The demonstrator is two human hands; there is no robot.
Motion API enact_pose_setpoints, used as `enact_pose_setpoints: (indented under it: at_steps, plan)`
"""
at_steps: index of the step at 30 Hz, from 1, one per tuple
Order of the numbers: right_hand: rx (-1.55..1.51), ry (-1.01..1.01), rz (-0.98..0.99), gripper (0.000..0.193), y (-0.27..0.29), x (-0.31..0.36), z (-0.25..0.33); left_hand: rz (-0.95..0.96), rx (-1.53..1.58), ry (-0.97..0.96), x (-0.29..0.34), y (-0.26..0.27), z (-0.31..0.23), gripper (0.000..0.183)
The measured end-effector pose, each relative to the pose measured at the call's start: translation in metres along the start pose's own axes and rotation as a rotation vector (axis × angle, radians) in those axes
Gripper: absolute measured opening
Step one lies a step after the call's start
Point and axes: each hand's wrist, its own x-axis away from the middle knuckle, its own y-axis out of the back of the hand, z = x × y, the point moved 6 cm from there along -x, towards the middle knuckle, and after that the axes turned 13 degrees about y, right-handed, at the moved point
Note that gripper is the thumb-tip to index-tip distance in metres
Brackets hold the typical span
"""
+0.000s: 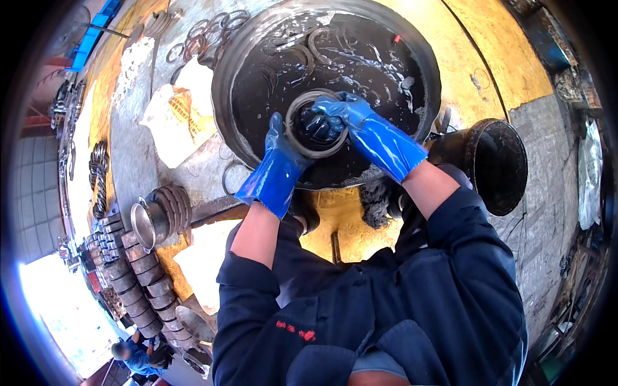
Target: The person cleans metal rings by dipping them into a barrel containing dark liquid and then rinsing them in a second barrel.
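Note:
Both my hands wear long blue rubber gloves and are over a wide round basin (432, 80) of dark liquid. Between them is a grey metal ring (318, 154). My left hand (281, 154) grips the ring's left side, its thumb pointing up along the outer edge. My right hand (344, 116) reaches over the ring's upper right side, with its blackened, wet fingers curled into the opening. Whether those fingers also hold a cloth cannot be made out. Several dark curved ring pieces (320, 46) lie in the liquid beyond my hands.
A dark bucket (500, 167) stands right of the basin. A white sack (180, 119) and several loose rings (209, 29) lie on the left. Nearer are a metal pot-like part (148, 224) and stacked metal cylinders (147, 276). Another person (138, 357) is at the far lower left.

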Motion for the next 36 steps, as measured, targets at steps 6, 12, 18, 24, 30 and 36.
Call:
enact_pose_setpoints:
  at_steps: [6,12,18,24,30,36]
  plan:
    - [0.305,0.037,-0.234,0.031,0.050,-0.013,0.007,-0.077,0.134,0.004,0.009,0.006,-0.013,0.078]
    - [-0.034,-0.002,0.057,0.022,-0.006,0.005,0.009,-0.099,0.114,-0.047,0.010,0.012,-0.017,0.072]
    - [0.144,0.140,0.059,0.030,0.011,0.003,-0.001,-0.196,0.077,0.009,0.009,0.004,-0.006,0.070]
    - [0.407,-0.031,-0.076,0.029,0.038,-0.002,0.002,-0.124,0.097,-0.036,0.008,0.011,-0.016,0.072]
    - [0.951,-0.296,0.096,0.050,0.043,0.000,-0.030,-0.168,0.104,-0.076,0.010,0.019,-0.029,0.053]
    - [1.018,-0.278,0.355,0.037,0.042,0.020,-0.056,-0.106,-0.203,-0.266,0.016,0.004,-0.046,0.034]
